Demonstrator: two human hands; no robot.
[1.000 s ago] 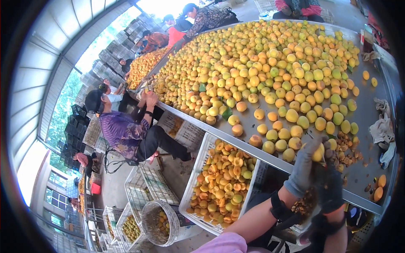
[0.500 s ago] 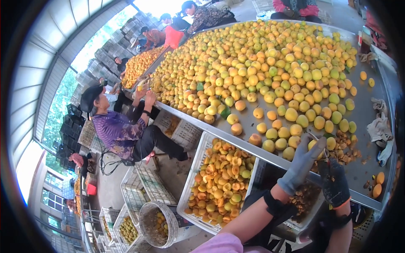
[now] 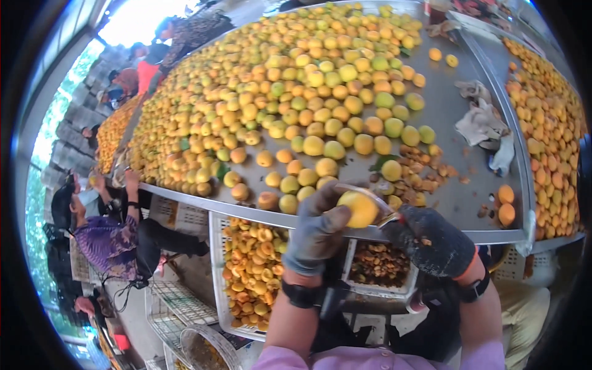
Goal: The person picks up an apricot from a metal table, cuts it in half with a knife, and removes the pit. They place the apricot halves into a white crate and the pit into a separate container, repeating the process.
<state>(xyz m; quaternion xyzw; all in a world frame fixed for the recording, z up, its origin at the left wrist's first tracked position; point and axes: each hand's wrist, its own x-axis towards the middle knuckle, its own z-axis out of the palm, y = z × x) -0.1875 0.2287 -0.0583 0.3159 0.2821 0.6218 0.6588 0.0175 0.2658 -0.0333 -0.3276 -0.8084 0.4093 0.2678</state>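
My left hand [image 3: 313,233], in a grey glove, is closed around a yellow apricot [image 3: 360,209] just above the front edge of the steel table [image 3: 445,92]. My right hand [image 3: 431,242], in a dark glove, grips a thin metal tool [image 3: 390,217] whose end comes up against the apricot's right side. The exact shape of the tool's tip is blurred. Behind both hands lies a wide heap of whole apricots [image 3: 296,92]. A small pile of brown apricot stones [image 3: 425,166] sits on the table beyond my right hand.
Below the table edge stand a white crate [image 3: 218,265] of split apricots and a white tray [image 3: 377,290] of stones. A crumpled cloth [image 3: 484,123] lies on the table's right. A person in purple [image 3: 108,237] sits at left. Another apricot-covered table [image 3: 515,117] adjoins at right.
The view has swung to the right, so the table and crates sit further left. Both hands are now raised nearer, and the apricot in my left hand shows clearly.
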